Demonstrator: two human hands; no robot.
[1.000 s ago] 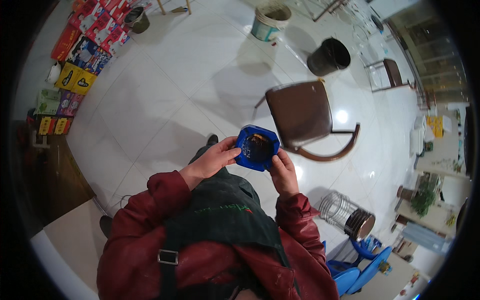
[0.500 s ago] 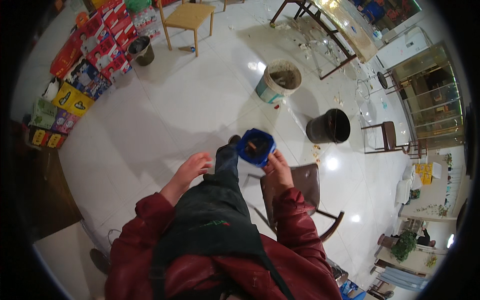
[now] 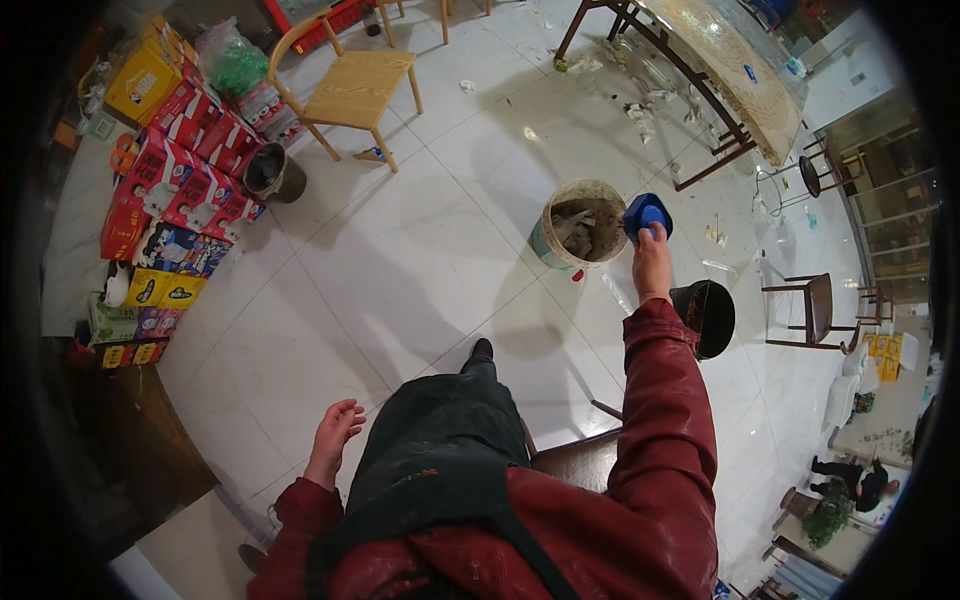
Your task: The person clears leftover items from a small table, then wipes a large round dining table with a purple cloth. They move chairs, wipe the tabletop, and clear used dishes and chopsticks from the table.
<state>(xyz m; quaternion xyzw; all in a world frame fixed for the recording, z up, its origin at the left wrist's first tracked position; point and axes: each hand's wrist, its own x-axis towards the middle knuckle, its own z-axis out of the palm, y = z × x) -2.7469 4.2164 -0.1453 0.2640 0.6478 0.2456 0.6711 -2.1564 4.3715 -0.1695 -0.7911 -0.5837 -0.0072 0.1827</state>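
My right hand (image 3: 652,265) is stretched far forward, its fingers closed on a small blue ashtray (image 3: 655,212). The ashtray is tipped so that its underside faces me, and its inside is hidden. It is held by the right rim of a dirty white and green bucket (image 3: 547,245), which has grey, wet-looking rubbish in it. Just behind my right wrist stands a black bin (image 3: 716,330), partly covered by my sleeve. My left hand (image 3: 335,438) hangs in the air beside my dark apron (image 3: 430,430), with loosely bent fingers and nothing in it.
A wooden chair (image 3: 362,98) and a dark bin (image 3: 290,185) stand at the far left, by stacked red cartons (image 3: 190,190). Litter lies under a table (image 3: 715,60) at the far right. A brown chair (image 3: 580,462) is close to my right side. Someone (image 3: 865,488) is at the right edge.
My right hand has carried the ashtray forward and right to the bucket and tipped it. My left hand has dropped back toward my side. The view has shifted as I step forward.
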